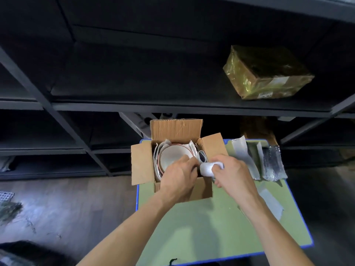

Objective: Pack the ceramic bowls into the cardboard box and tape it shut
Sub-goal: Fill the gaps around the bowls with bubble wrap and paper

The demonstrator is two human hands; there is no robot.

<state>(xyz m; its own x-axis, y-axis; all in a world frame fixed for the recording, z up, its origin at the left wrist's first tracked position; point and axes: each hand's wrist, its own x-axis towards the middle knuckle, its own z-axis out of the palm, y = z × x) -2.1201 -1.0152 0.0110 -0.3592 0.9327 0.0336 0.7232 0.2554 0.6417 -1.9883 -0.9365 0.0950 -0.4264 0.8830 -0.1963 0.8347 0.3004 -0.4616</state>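
An open cardboard box [143,162] stands on a green table with its flaps spread out. Inside it lies a white ceramic bowl [171,157] with a reddish rim, and white wrapping sheets line its sides. A second wrapped piece with a dark rim [202,156] stands on edge at the box's right side. My left hand [177,176] reaches over the box's near wall, its fingers pinching the white wrapping. My right hand [233,174] grips a bunched wad of white foam wrap [206,168] over the box's right edge.
The green table [201,227] has a blue edge. Foam sheets [244,158] and bubble wrap [273,164] lie at its right back, a grey sheet [272,202] lies at its right. Dark shelving stands behind, holding a taped parcel [267,73].
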